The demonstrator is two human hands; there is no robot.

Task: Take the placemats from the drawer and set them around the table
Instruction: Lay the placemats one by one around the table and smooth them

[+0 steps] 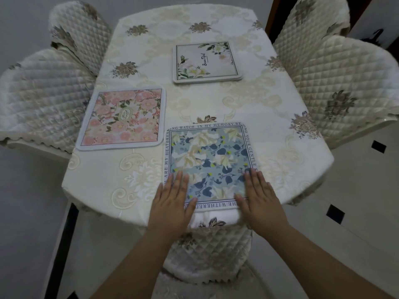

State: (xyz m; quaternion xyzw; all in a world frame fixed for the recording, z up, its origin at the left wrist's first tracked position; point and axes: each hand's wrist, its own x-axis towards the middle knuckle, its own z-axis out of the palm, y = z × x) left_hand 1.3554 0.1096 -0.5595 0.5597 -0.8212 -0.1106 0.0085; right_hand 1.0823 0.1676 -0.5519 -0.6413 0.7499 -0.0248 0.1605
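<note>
Third placemat being settled at the near edge
Blue placemat is pressed by flat left hand and right hand; right-side places are judged unset

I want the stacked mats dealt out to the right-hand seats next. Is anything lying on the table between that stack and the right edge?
Nothing visible does. The stack of white floral placemats lies mid-table toward the far end, and the tablecloth between it and the right-side chairs shows only its woven pattern. Both hands, left hand and right hand, press flat on the blue placemat.
</note>
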